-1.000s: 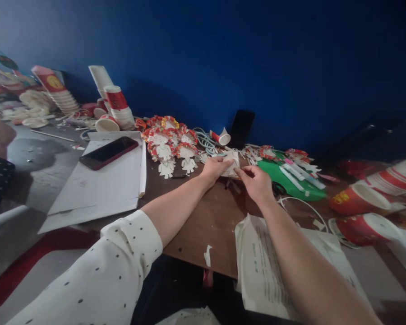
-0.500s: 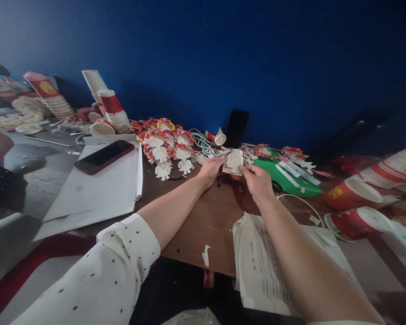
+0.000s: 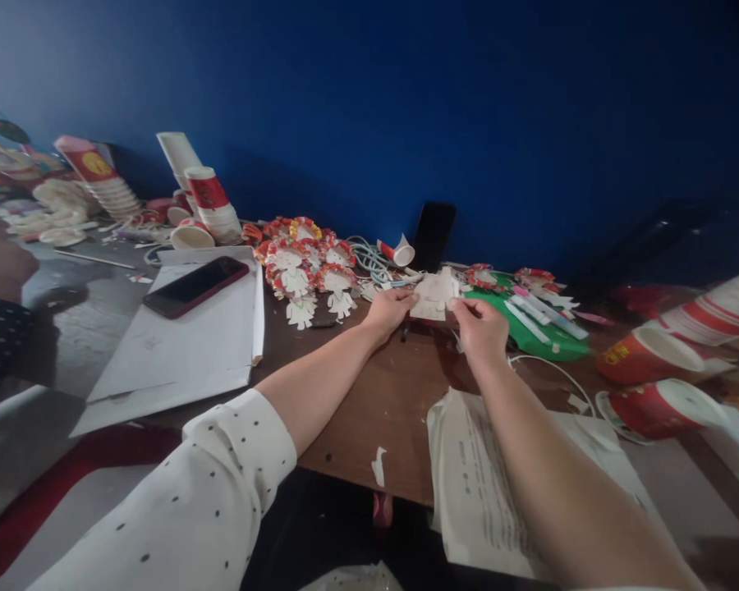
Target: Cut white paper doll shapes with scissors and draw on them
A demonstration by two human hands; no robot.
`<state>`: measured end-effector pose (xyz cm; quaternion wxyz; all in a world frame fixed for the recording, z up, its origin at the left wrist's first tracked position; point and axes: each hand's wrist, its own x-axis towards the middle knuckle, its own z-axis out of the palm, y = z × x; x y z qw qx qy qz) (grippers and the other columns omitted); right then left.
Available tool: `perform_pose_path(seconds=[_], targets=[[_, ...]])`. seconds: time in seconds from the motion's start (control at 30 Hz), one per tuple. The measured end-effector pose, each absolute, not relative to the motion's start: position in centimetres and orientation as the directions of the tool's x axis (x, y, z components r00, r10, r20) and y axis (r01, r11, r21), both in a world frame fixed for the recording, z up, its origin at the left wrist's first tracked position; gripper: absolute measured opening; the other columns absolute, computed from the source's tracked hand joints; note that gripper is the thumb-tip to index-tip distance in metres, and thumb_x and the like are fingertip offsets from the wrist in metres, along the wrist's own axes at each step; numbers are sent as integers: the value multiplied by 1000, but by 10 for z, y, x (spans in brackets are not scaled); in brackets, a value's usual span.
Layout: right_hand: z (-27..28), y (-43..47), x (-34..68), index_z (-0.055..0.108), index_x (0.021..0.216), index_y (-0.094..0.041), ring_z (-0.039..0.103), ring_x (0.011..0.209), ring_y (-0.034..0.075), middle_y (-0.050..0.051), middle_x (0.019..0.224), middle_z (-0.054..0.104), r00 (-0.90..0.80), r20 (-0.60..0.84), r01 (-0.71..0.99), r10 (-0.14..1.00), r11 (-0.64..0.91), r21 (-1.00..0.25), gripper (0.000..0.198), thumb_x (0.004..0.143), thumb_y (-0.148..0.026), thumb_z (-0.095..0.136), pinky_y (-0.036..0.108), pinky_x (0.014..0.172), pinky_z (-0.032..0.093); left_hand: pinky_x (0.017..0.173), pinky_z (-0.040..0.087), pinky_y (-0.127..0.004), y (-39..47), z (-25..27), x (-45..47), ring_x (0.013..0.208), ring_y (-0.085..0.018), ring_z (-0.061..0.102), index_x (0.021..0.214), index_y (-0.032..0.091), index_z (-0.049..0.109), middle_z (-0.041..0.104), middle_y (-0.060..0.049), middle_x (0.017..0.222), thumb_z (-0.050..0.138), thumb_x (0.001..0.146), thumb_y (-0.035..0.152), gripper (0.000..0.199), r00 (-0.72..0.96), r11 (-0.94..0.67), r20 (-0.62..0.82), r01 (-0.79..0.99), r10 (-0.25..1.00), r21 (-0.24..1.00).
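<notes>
Between both hands, above the back of the brown table [image 3: 363,419], is a small off-white piece of paper [image 3: 434,297]. Its left edge is pinched by my left hand [image 3: 392,312]. The thumb and fingers of my right hand [image 3: 481,324] close on its right edge. Left of the hands lies a pile of white paper figures [image 3: 296,283] with red frilled tops. Just behind the paper a dark phone [image 3: 436,234] leans upright near the blue wall. Several markers [image 3: 526,318] rest on a green sheet [image 3: 554,345] to the right.
On the left, a phone in a red case [image 3: 197,286] lies on a white folder [image 3: 178,353], with stacked paper cups [image 3: 213,205] behind. More red cups [image 3: 653,355] lie at right. A paper bag [image 3: 480,492] hangs over the front edge. Another person's sleeve [image 3: 0,345] shows far left.
The paper is now turned so more of its flat face shows, and my right hand has shifted slightly right. The whole view has moved a little.
</notes>
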<state>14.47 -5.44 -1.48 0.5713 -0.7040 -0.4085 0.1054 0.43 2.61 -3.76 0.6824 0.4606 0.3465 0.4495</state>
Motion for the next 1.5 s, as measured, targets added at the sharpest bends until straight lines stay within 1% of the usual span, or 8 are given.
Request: perform_pose_path(seconds=[0.23, 0.4, 0.67, 1.07, 1.13, 1.23, 1.37, 1.5], targets=[[-20, -45, 158, 65, 77, -18, 59, 57, 16, 1, 64, 63, 810, 200, 191, 552, 74, -979, 23, 66, -38, 66, 27, 54, 46, 78, 52, -29, 19, -23, 2, 64, -11, 62, 79, 10, 72, 70, -4, 69, 64, 79, 13, 8, 427, 295, -127, -354, 895, 887], [-18, -46, 161, 64, 77, -18, 63, 60, 19, 3, 66, 66, 825, 180, 216, 536, -3, -976, 19, 66, -33, 62, 29, 54, 49, 83, 52, -31, 14, -16, 1, 64, -11, 63, 77, 10, 71, 70, -5, 68, 58, 81, 6, 14, 439, 350, -159, -398, 884, 848], [-17, -48, 155, 59, 83, -19, 64, 56, 18, 10, 87, 72, 800, 56, 62, 598, 10, -998, 20, 68, -33, 59, 24, 39, 40, 85, 52, -32, 16, -20, 2, 68, -12, 64, 80, 8, 71, 70, -6, 70, 61, 81, 6, 11, 434, 356, -158, -422, 887, 834], [55, -78, 216, 67, 82, -17, 63, 63, 16, 11, 84, 71, 719, 229, 325, 657, -27, -945, 15, 73, -29, 65, 25, 44, 41, 85, 52, -31, 22, -29, 6, 70, -12, 65, 83, 9, 72, 71, -6, 75, 66, 76, 9, 8, 430, 309, -124, -391, 894, 867], [57, -84, 224, 69, 81, -17, 64, 63, 18, 9, 77, 71, 620, 203, 500, 758, -183, -846, 12, 74, -27, 66, 28, 50, 44, 85, 52, -30, 23, -30, 6, 70, -12, 65, 82, 9, 71, 71, -5, 75, 69, 73, 11, 9, 414, 301, -131, -378, 901, 875], [48, -88, 226, 71, 85, -21, 67, 70, 22, 5, 75, 71, 506, 138, 797, 852, -400, -453, 16, 71, -27, 67, 32, 62, 47, 84, 52, -31, 22, -29, 6, 68, -12, 65, 80, 9, 71, 70, -5, 72, 69, 73, 11, 7, 423, 305, -130, -377, 897, 875], [28, -89, 214, 71, 84, -22, 68, 84, 29, 11, 92, 73, 437, -35, 899, 899, -437, 9, 18, 67, -25, 68, 36, 66, 46, 82, 54, -31, 19, -26, 6, 68, -13, 66, 80, 9, 70, 70, -6, 70, 64, 75, 8, 8, 438, 301, -112, -391, 892, 870], [20, -86, 210, 69, 90, -21, 68, 79, 29, 14, 93, 72, 446, -67, 892, 892, -437, 113, 24, 66, -20, 64, 35, 61, 45, 81, 55, -33, 21, -29, 7, 66, -13, 65, 78, 8, 69, 70, -6, 70, 68, 74, 11, 5, 432, 306, -113, -409, 895, 859]])
